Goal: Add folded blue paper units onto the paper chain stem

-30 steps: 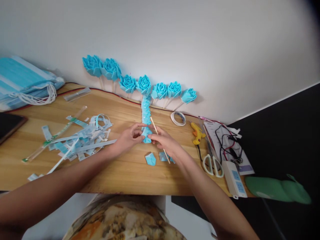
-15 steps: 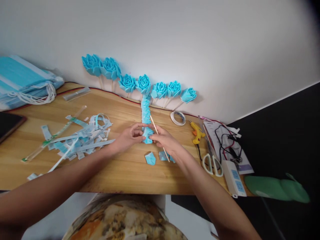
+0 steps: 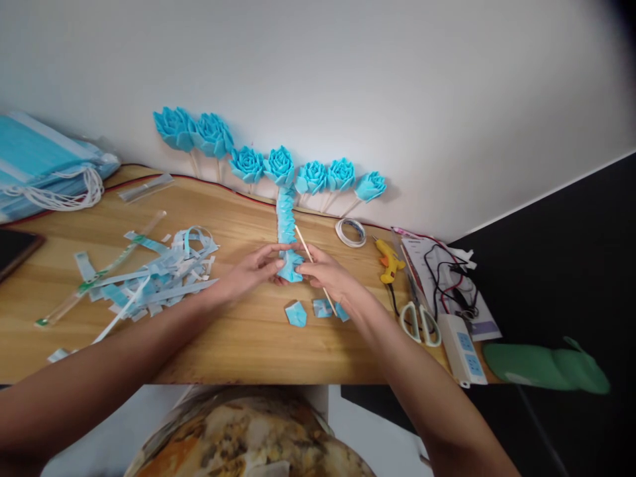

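Observation:
A long column of overlapping blue fabric petals (image 3: 285,222) runs along the table toward me, its near end between my hands. My left hand (image 3: 256,270) is closed at the left side of that end, thumb and fingers pressing on the petals. On the opposite side my right hand (image 3: 325,273) has its thumb on the petals, and a thin wooden stick (image 3: 305,242) is held slantwise across its fingers. Loose blue petals (image 3: 297,314) lie just below the hands. Several finished blue flowers on sticks (image 3: 279,165) lean against the wall beyond.
Left of my hands lies a heap of blue and white scraps (image 3: 163,275) and a clear glue stick (image 3: 102,278). A pack of blue masks (image 3: 47,169) is at far left. To the right are a tape roll (image 3: 350,233), yellow glue gun (image 3: 389,260), scissors (image 3: 420,324), power strip (image 3: 462,348) and green bottle (image 3: 544,366).
The view has shifted slightly. My left thumb has moved up onto the petals at the near end, while the right hand keeps its grip and the stick.

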The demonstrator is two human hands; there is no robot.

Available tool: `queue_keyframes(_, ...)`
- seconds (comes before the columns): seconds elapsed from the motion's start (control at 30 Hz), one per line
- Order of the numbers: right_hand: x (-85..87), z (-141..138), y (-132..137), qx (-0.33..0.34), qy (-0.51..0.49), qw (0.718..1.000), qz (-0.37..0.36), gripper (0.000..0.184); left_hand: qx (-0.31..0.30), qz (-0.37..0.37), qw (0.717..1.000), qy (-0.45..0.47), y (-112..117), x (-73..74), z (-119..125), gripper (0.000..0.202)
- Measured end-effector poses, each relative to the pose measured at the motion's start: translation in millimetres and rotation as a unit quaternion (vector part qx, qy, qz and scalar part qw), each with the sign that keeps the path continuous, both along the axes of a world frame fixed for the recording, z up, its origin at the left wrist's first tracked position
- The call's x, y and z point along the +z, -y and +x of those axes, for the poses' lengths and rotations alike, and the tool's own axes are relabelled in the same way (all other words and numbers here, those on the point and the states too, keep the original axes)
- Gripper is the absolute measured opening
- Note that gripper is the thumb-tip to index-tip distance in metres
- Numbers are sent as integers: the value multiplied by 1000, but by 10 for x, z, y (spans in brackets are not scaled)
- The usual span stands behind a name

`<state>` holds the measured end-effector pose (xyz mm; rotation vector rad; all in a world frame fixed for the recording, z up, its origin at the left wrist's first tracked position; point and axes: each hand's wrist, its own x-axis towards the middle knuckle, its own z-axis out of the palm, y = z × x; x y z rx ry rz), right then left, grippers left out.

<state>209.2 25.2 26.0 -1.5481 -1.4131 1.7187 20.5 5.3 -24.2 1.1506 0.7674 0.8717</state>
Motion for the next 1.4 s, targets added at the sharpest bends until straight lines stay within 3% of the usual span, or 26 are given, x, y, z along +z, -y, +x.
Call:
queue_keyframes(0.1,-2,41,-4,-4,21,1000,-3,56,35,-27,999,30,1,14,-12,58)
queue_keyframes(0.3,-17,56,-2,26,-8,1000,0,64,37,15,996,-80,-32,57,-3,56)
queue_keyframes(0.6,-223,32,-85,86,-64,994,32,67,39,65,987,-140,-69,-92,-1,54)
queue_keyframes(0.87,142,229,-2,73,67,995,29,49,79,150,950,-263,-43,-74,2,45)
queue_keyframes(1.17,215,902,39,-24,202,955,214,32,50,158,943,-289,-38,-86,-19,40)
queue_keyframes(1.33,331,876,370,-109,72,974,187,27,52,144,949,-276,-42,-105,-24,42)
queue_keyframes(1.4,399,814,484,-164,0,964,209,25,53,135,951,-274,-39,-74,-34,44)
